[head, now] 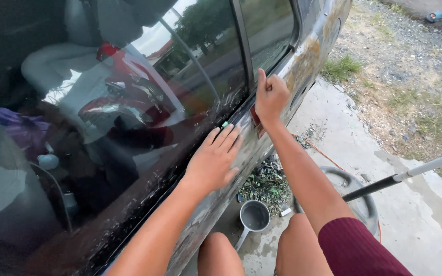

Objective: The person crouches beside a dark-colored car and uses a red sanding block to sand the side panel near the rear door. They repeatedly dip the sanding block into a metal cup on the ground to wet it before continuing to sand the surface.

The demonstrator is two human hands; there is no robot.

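I face the side of a car door whose paint is stripped to grey and rust patches. My left hand lies flat, fingers spread, on the door panel just under the dark side window. My right hand is closed in a fist with the thumb up, pressed against the window's lower trim near the pillar; whether something small sits inside the fist is hidden. A small green bit shows at my left fingertips.
Below the door a grey metal ladle-like pot stands on wet concrete beside a heap of dark scrapings. A round basin, a long pole and an orange cord lie to the right. Gravel and grass beyond; someone's sandalled foot at the top right.
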